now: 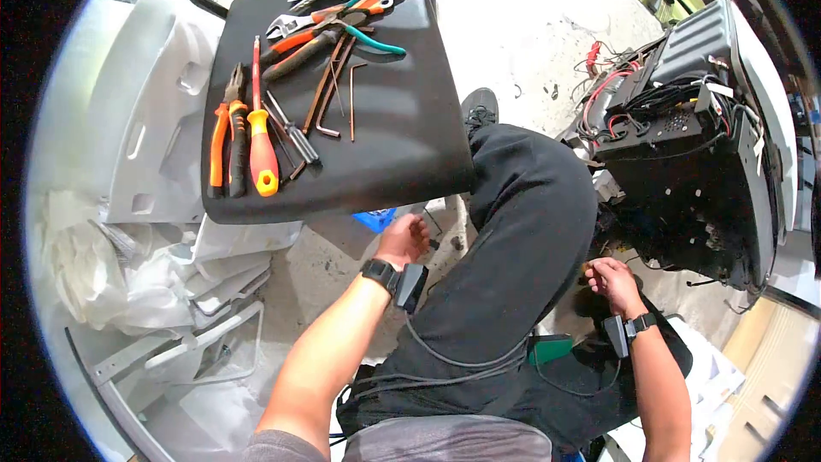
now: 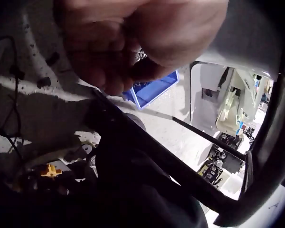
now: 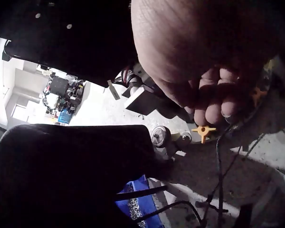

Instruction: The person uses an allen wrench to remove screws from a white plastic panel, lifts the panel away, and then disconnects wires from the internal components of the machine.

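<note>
My left hand (image 1: 404, 239) hovers beside the left knee, with its fingers loosely curled and nothing visible in them. Beyond it on the floor, partly under the black padded top, sits a blue bin (image 2: 154, 91); the right wrist view shows small silvery pieces (image 3: 134, 209) in it. On the other side of the leg, my right hand (image 1: 611, 278) is low beside the machine with curled fingers. A yellow three-pronged piece (image 3: 203, 132) appears right by its fingertips. The thumb and inner fingers are hidden, so I cannot tell whether it holds anything.
Pliers (image 1: 227, 133), a red-yellow screwdriver (image 1: 262, 145), an adjustable wrench (image 1: 299, 21) and hex keys lie on the black padded top (image 1: 393, 137). An opened machine with wires (image 1: 676, 137) stands at right. White panels (image 1: 162, 103) and plastic wrapping (image 1: 81, 274) crowd the left.
</note>
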Action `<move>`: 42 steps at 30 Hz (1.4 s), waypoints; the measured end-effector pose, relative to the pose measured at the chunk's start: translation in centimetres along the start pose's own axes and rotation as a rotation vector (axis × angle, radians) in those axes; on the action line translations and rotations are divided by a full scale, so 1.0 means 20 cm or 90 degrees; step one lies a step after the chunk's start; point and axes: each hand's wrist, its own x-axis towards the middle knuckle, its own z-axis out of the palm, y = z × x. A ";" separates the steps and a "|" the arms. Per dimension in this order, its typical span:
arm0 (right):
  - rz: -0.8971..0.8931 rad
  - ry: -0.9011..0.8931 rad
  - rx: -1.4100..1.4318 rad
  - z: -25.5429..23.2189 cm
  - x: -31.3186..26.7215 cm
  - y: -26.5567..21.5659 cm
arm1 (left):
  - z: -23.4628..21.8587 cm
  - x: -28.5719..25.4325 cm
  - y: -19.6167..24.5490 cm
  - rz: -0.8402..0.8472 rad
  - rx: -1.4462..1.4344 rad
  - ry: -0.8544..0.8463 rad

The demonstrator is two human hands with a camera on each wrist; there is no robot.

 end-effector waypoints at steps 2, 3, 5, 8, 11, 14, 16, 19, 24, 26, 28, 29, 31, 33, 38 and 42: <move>-0.009 -0.001 0.081 0.01 -0.06 -0.06 | 0.00 0.08 0.06 -0.013 0.045 -0.074; -0.016 0.025 0.069 0.05 -0.14 -0.14 | 0.03 0.09 0.09 -0.029 0.025 -0.033; -0.056 0.036 0.022 0.11 -0.26 -0.24 | -0.01 0.10 0.14 -0.073 -0.079 -0.064; -0.170 -0.048 -0.088 0.22 -0.43 -0.36 | -0.08 0.05 0.21 0.031 0.011 0.009; -0.414 -0.166 -0.494 0.35 -0.43 -0.29 | -0.27 0.02 0.28 -0.034 -0.042 0.095; -0.428 -0.223 -0.516 0.47 -0.37 -0.23 | -0.30 -0.08 0.27 0.015 0.010 0.077; -0.454 -0.218 -0.595 0.49 -0.30 -0.17 | -0.25 -0.12 0.24 0.018 -0.004 0.090; -0.530 -0.154 -0.667 0.47 -0.30 -0.19 | -0.31 -0.02 0.19 0.018 -0.002 0.088; -0.740 -0.057 -0.692 0.43 -0.57 -0.48 | -0.30 0.15 0.14 0.015 0.004 0.064; -0.749 -0.067 -0.674 0.39 -0.70 -0.56 | -0.37 0.31 0.10 -0.016 0.062 0.028; -0.740 -0.093 -0.604 0.39 -0.77 -0.58 | -0.43 0.45 0.00 0.067 0.212 0.026; -0.743 -0.123 -0.595 0.40 -0.79 -0.59 | -0.45 0.51 -0.04 0.036 0.253 0.046; -0.717 -0.184 -0.579 0.42 -0.79 -0.58 | -0.38 0.52 -0.10 0.013 0.339 0.099; -0.671 -0.226 -0.551 0.44 -0.77 -0.57 | -0.36 0.57 -0.16 -0.007 0.338 0.098; -0.559 -0.259 -0.509 0.42 -0.71 -0.59 | -0.34 0.66 -0.31 -0.061 0.342 0.107; -0.475 -0.199 -0.511 0.38 -0.64 -0.53 | -0.36 0.69 -0.43 -0.107 0.347 0.125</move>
